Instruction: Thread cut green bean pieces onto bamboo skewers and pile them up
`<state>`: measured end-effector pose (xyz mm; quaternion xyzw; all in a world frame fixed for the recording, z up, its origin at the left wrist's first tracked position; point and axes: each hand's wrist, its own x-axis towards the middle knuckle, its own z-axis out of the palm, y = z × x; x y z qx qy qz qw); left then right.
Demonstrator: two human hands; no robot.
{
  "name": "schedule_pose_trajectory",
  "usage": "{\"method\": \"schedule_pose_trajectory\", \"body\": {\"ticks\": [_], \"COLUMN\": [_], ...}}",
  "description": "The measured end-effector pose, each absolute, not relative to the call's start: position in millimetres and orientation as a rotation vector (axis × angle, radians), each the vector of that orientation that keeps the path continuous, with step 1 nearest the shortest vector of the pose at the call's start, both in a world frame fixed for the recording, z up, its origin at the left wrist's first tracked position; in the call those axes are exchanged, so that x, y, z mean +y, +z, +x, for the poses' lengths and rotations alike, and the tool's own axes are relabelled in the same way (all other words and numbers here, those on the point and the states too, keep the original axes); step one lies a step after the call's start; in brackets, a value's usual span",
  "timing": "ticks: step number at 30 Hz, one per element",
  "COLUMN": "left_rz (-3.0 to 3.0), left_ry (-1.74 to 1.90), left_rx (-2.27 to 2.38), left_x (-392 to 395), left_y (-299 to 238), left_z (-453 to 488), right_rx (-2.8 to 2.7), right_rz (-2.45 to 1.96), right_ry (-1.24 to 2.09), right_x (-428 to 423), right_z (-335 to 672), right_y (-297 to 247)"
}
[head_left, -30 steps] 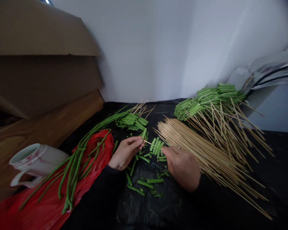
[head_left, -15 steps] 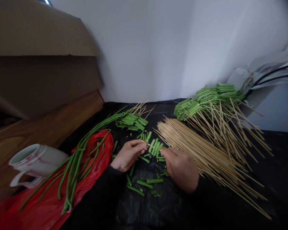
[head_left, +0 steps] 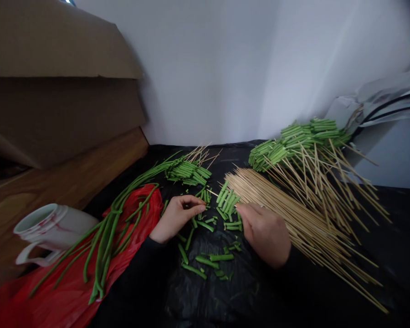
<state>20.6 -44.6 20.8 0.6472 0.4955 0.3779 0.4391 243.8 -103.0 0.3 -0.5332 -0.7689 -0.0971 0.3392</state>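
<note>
My right hand [head_left: 267, 234] is closed on a thin wooden skewer [head_left: 212, 194], gripping it beside a row of threaded green bean pieces [head_left: 228, 200]. The skewer's bare tip sticks out to the left beyond the pieces. My left hand [head_left: 180, 216] hovers to the left of that tip, apart from it, thumb and fingers bent toward each other with a small gap and nothing visible between them. Below and between the hands, loose cut bean pieces [head_left: 222, 257] lie scattered on a black plastic sheet [head_left: 205, 300].
Long whole beans [head_left: 105, 237] lie on a red plastic bag [head_left: 136, 241] beside a white mug [head_left: 59, 228]. Bare skewers [head_left: 294, 214] are bundled at right, below a pile of filled bean skewers [head_left: 297, 141]. A smaller filled pile [head_left: 187, 172] sits behind my left hand. A cardboard box [head_left: 61, 100] stands back left.
My left hand has come off the skewer and drawn slightly left. The bean piece near the tip now sits with the others. My right hand has shifted a little right with the skewer.
</note>
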Motion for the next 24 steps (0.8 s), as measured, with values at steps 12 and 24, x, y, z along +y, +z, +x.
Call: {"method": "schedule_pose_trajectory", "body": {"ticks": [12,24], "left_rz": [2.176,2.348], "left_ry": [0.716,0.368], "left_rx": [1.416,1.182], "left_x": [-34.4,-37.9], "left_y": [16.6,22.2], "left_z": [-7.7,-11.2], "right_rx": [-2.021,-2.031], "right_rz": [-1.382,-1.371], "right_ry": [-0.252,-0.282], "right_x": [-103.5,-103.7], "right_z": [243.4,242.5], "right_y": [0.8,-0.2]}}
